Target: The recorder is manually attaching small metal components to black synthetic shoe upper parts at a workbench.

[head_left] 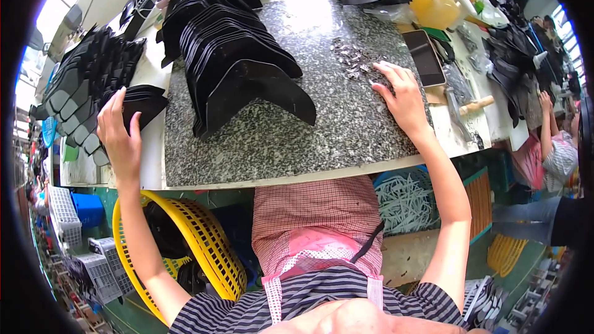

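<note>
A long row of nested black curved pieces (257,93), like shoe uppers, runs back across the speckled granite slab (291,154). My left hand (120,130) is at the slab's left, fingers stretched and thumb apart, beside a small stack of black pieces (147,98). Whether it touches that stack I cannot tell. Over the right part of the slab is my right hand (402,96), its fingers extended and nothing seen in them. Just beyond its fingertips lie small dark scraps (352,59).
Grey-and-black pieces (74,99) pile up at far left. To the right are a phone (424,55), a hammer (456,114) and a yellow container (435,6). A yellow basket (210,241) and a tub of pale strips (405,201) stand below the table. A person (560,142) works at far right.
</note>
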### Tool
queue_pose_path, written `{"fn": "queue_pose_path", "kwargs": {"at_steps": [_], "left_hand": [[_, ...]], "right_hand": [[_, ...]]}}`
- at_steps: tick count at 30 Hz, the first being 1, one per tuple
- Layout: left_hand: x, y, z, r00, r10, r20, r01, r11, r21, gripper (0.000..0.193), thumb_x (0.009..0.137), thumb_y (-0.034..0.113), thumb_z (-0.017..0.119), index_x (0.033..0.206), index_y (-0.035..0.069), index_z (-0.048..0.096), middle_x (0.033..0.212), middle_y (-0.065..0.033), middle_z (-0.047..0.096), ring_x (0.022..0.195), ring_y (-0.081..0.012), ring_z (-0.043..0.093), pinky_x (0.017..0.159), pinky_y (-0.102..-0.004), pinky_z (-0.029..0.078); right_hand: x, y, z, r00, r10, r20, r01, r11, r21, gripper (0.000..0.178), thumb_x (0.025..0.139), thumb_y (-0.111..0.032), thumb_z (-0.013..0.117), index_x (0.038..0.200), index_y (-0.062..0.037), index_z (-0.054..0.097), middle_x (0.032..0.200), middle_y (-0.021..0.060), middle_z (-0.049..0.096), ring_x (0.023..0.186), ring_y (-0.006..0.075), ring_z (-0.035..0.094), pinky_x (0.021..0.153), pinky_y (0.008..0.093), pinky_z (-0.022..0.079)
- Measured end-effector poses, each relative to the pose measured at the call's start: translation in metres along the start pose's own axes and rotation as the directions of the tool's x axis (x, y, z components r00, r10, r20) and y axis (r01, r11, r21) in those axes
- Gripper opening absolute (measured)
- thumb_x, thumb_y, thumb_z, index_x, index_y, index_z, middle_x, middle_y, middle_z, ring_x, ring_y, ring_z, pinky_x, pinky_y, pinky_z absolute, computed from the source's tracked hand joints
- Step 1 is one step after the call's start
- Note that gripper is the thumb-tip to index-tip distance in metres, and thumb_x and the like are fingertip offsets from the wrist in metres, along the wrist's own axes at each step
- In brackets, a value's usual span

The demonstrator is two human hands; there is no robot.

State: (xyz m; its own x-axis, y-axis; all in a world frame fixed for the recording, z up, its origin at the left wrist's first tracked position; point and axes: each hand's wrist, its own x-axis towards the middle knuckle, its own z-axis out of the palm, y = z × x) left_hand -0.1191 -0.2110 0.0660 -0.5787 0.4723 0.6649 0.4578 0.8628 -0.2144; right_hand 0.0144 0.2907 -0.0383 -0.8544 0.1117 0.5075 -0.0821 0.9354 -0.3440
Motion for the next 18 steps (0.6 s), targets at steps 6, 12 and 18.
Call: {"fn": "queue_pose_path", "kwargs": {"at_steps": [6,12,18], "left_hand": [[-0.009,0.106,-0.01,0.986,0.05,-0.156,-0.107,0.918,-0.382,0.043,0.081,0.0,0.074,0.121,0.007,0.06,0.117,-0.0113,0.065,0.108,-0.0276,0.062,0.095,-0.0384,0.043],[-0.016,0.183,-0.016,0.985,-0.01,-0.173,-0.125,0.653,-0.747,0.031,0.079,-0.003,0.074,0.108,0.003,0.065,0.106,-0.0121,0.069,0.095,-0.0283,0.065,0.086,-0.0378,0.05],[-0.01,0.256,-0.007,0.977,0.014,0.212,0.202,0.251,-0.947,0.028,0.084,-0.001,0.072,0.11,0.004,0.069,0.09,-0.0104,0.07,0.073,-0.0167,0.066,0.067,-0.0262,0.053]], "right_hand": [[0.017,0.02,0.01,0.998,0.049,-0.04,-0.048,0.998,0.04,0.012,0.086,-0.013,0.068,0.096,-0.0062,0.068,0.098,0.0103,0.069,0.091,0.0304,0.065,0.083,0.0374,0.051],[0.019,0.015,0.004,0.901,0.432,-0.018,-0.342,0.738,0.582,0.009,0.084,0.002,0.072,0.091,-0.0011,0.067,0.089,0.0049,0.073,0.08,0.0095,0.069,0.073,0.0243,0.055],[-0.006,-0.013,-0.016,0.869,0.455,0.194,-0.362,0.318,0.876,0.012,0.086,0.002,0.071,0.097,-0.0018,0.065,0.09,0.0052,0.072,0.085,0.0123,0.069,0.081,0.0258,0.055]]}}
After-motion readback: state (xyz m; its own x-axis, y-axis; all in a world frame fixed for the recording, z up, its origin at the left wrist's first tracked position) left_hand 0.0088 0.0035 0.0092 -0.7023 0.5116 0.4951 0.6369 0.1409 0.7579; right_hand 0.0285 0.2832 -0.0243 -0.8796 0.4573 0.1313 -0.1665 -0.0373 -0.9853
